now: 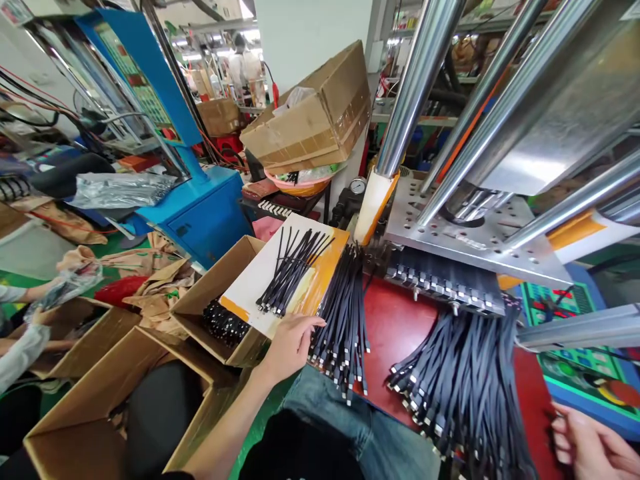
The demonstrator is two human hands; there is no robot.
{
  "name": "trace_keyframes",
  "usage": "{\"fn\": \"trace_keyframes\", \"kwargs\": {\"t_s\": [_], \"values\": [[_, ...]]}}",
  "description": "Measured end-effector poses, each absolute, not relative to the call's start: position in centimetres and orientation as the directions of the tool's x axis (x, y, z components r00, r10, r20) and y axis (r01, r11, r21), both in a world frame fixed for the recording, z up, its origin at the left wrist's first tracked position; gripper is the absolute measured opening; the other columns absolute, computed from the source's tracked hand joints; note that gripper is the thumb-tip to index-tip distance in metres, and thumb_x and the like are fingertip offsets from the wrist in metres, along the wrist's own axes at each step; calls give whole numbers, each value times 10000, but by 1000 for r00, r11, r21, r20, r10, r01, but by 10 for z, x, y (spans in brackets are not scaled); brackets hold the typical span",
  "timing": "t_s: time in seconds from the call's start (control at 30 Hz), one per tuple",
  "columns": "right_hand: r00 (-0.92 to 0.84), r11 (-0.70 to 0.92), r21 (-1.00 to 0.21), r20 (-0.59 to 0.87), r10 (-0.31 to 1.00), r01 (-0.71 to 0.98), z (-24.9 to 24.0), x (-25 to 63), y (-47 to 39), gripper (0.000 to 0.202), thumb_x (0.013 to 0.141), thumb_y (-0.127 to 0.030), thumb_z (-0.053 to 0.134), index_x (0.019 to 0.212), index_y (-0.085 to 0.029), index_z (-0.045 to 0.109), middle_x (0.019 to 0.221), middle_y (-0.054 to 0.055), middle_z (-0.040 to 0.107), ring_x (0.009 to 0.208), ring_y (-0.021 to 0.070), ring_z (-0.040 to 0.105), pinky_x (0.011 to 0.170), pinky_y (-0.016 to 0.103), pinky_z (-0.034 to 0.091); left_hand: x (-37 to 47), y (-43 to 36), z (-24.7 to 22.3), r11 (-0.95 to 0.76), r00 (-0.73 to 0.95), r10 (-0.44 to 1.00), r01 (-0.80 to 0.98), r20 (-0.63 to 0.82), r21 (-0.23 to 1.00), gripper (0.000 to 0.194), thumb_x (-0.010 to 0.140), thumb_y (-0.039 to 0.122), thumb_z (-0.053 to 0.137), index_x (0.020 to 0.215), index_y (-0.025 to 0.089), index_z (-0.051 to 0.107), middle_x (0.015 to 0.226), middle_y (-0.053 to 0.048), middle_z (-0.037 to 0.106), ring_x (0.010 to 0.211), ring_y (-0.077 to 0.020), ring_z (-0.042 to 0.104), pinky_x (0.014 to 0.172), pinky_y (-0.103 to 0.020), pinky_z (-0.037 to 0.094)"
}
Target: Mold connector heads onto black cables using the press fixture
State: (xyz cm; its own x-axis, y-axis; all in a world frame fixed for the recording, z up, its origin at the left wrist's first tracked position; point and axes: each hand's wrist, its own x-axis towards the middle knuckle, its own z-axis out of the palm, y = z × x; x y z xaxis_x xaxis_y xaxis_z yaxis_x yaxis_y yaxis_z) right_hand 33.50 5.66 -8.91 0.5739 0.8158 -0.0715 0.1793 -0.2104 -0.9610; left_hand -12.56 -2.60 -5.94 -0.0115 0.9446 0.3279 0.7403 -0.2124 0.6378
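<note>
My left hand (293,343) lies at the lower edge of a white and orange board (250,287), its index finger stretched toward a hanging bundle of black cables (345,320). A smaller bunch of black cables (295,270) rests on that board. At the lower right edge of the view, my right hand (590,440) has its fingers curled beside the red table (395,320); what they hold, if anything, is too dark to make out. A large pile of black cables (465,393) hangs over the table's front, left of my right hand.
A metal press (450,233) with thick shiny columns rises at the right, above a black block with connectors (445,280). Open cardboard boxes (95,393) stand at the lower left. Another person's hands (43,333) handle a plastic bag at the far left.
</note>
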Motion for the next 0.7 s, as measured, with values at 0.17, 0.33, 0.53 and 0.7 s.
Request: {"fn": "trace_keyframes", "kwargs": {"t_s": [0.17,0.33,0.53,0.7], "values": [[578,-211,-958,-63,814,192,-81,329,52,377,601,-471,855,843,-194,771,764,16,689,592,104,536,452,175,445,-124,-25,-64,-232,-2,935,751,354,618,401,959,5,426,1177,217,688,1033,-47,798,921,-222,730,899,-381,554],[565,-236,-964,-125,815,127,-88,335,54,529,579,-556,914,899,-160,769,769,-3,683,600,78,534,454,130,447,-125,-24,-64,-258,30,930,765,368,591,399,947,0,423,1137,207,706,987,-60,779,942,-240,720,891,-396,554],[551,-238,-961,-125,825,138,-91,339,55,581,546,-590,947,895,-156,779,786,20,697,609,106,549,435,161,455,-125,-26,-65,-280,46,924,758,381,589,485,960,-3,418,1338,219,626,1085,-46,821,1051,-253,738,993,-436,552],[559,-255,-950,-113,821,182,-79,331,52,440,569,-522,905,837,-197,779,779,25,701,595,128,551,426,194,459,-124,-25,-67,-265,45,931,763,361,589,504,933,-9,436,1342,220,622,1112,-55,804,1063,-264,715,994,-438,548]]}}
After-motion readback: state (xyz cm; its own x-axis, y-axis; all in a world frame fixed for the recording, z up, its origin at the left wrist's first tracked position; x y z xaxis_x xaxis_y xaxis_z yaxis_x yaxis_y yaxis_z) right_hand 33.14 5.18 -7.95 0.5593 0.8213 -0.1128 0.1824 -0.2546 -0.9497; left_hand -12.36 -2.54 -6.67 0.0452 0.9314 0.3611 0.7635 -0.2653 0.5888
